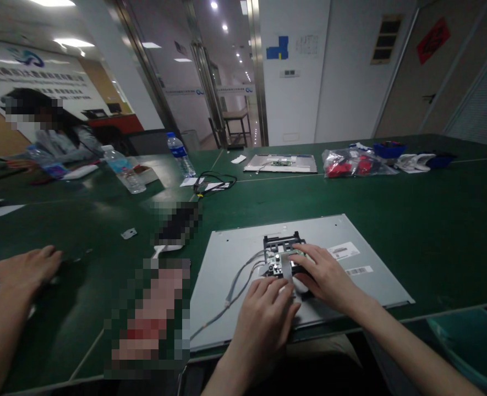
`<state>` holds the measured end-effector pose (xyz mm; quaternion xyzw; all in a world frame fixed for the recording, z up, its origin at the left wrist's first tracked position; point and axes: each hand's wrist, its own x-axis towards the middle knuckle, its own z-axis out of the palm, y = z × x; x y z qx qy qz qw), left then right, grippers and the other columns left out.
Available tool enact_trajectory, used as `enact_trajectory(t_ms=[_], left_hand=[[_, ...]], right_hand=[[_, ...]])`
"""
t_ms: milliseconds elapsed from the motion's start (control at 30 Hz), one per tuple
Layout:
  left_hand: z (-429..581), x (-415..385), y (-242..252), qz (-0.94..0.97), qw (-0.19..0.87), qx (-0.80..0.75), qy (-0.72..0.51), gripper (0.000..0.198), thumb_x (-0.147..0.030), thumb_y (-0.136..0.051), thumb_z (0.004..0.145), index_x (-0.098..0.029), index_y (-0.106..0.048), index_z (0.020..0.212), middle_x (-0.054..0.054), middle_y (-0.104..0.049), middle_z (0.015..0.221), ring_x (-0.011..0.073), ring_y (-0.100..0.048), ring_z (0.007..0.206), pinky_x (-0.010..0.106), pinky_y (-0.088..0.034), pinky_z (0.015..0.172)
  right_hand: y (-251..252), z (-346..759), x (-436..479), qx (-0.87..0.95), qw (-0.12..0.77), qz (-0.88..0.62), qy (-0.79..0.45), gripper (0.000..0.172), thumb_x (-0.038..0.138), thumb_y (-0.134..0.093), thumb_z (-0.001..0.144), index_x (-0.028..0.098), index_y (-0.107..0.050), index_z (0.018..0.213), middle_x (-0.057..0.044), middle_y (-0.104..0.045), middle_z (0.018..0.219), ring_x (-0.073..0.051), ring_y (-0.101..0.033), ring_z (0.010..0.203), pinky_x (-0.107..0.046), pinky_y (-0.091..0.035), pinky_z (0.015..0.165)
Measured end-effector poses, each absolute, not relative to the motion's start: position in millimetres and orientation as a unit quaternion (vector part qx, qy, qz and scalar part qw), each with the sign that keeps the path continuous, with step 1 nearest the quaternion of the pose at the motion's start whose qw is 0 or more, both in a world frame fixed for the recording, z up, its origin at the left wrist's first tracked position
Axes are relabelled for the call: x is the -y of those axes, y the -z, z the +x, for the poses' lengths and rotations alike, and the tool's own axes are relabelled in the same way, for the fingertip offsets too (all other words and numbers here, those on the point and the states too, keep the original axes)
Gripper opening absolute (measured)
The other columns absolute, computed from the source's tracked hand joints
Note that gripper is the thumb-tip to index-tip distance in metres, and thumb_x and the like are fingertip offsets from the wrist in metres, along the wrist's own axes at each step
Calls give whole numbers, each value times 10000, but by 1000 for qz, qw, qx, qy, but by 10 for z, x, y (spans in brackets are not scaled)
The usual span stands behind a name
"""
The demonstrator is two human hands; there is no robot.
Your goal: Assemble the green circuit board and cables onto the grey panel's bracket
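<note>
A flat grey display panel (235, 258) lies back side up on the table in front of me. Near its middle sits a black plastic frame (282, 238) with a small circuit board (273, 263) on it. A grey ribbon cable (286, 268) runs from the board towards me. My left hand (263, 311) has its fingers curled together at the near end of this ribbon. At the board's right side, my right hand (326, 275) holds its edge between fingers and thumb; the fingertips partly cover it. Thin grey wires (237, 283) trail from the board to the lower left.
On the left, another person's hand (28, 269) rests on the green table (293, 198). Water bottles (123, 169), a black cable (214, 179), a second panel (301, 164) and a plastic bag with red items (350, 164) stand or lie farther back. Another person sits far left.
</note>
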<state>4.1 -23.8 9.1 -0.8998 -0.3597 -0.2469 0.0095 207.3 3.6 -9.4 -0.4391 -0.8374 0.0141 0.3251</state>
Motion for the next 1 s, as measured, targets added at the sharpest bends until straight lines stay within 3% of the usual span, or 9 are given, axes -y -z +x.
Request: enact_trajectory(t_ms=[300, 1000], left_hand=[[47, 254, -47, -909, 8, 361, 210, 232, -305, -592, 870, -186, -616, 1068, 95, -651, 1174, 292, -590, 1055, 469, -483, 909], [44, 247, 1, -915, 9, 349, 201, 213, -271, -522, 918, -165, -635, 1064, 115, -671, 1122, 269, -606, 1013, 461, -508, 883]], right_hand=[[259, 1970, 10, 845, 296, -444, -20, 555, 173, -533, 895, 231, -373, 1424, -122, -431, 1435, -277, -422, 1301, -507, -418, 1061], [227, 1966, 45, 847, 267, -459, -2, 404, 218, -551, 895, 187, -526, 1297, -147, -439, 1435, -296, -427, 1298, -501, -423, 1057]])
